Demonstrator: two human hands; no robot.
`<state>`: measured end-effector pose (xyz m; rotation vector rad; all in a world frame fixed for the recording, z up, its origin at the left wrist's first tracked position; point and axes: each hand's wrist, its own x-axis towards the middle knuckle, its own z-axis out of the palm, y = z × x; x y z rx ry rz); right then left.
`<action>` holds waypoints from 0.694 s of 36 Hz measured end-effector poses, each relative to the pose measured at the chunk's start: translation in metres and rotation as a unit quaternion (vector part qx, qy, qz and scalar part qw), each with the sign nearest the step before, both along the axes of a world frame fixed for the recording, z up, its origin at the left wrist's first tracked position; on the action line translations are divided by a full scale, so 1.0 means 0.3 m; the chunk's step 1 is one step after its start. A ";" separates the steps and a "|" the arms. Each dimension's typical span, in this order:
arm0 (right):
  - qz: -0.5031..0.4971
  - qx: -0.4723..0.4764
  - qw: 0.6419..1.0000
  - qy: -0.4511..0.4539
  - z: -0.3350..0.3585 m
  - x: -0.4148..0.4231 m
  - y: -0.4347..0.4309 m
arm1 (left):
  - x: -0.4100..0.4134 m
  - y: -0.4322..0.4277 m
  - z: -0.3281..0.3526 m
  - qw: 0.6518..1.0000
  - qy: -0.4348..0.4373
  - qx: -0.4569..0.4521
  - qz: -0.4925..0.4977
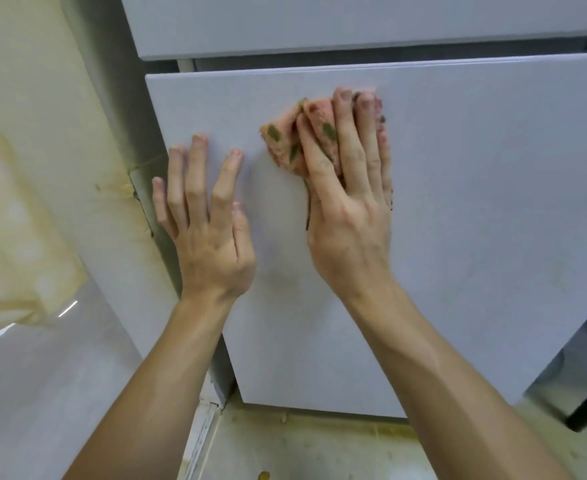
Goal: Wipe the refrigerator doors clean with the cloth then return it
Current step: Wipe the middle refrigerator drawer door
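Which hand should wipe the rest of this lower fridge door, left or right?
Right. The right hand presses the pink green-patched cloth flat on the pale grey lower refrigerator door, with much panel to its right. The left hand is empty, flat near the door's left edge, probably bracing.

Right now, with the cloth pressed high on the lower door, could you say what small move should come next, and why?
Probably slide the right hand and cloth rightward along the lower door. The cloth sits near its top, left of centre, with broad panel to its right; the left hand lies flat by the left edge, seemingly bracing.
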<state>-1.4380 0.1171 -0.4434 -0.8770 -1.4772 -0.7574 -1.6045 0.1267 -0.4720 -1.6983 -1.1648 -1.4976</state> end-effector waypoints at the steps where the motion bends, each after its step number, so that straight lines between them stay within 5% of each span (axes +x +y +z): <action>1: -0.006 0.006 1.000 0.016 0.003 -0.022 0.007 | -0.013 -0.001 -0.005 1.000 -0.007 0.001 0.011; 4: -0.020 0.006 1.000 0.005 -0.093 -0.073 0.012 | -0.058 -0.003 -0.018 1.000 -0.015 -0.007 0.023; 7: 0.000 -0.047 0.993 -0.106 -0.323 -0.088 -0.013 | -0.086 0.000 -0.031 1.000 -0.010 -0.022 0.016; 11: 0.008 -0.153 0.954 -0.258 -0.614 -0.038 -0.076 | -0.107 -0.001 -0.046 0.999 -0.010 -0.033 -0.007; 15: -0.006 -0.212 0.926 -0.311 -0.639 -0.009 -0.096 | -0.124 -0.001 -0.037 0.999 0.007 -0.039 -0.030; 19: 0.010 -0.192 0.937 -0.293 -0.548 -0.021 -0.088 | -0.134 0.004 -0.034 0.999 0.013 -0.037 -0.022; 25: 0.043 -0.103 0.985 -0.129 -0.203 -0.167 -0.034 | -0.172 0.007 -0.029 0.998 0.025 -0.049 0.019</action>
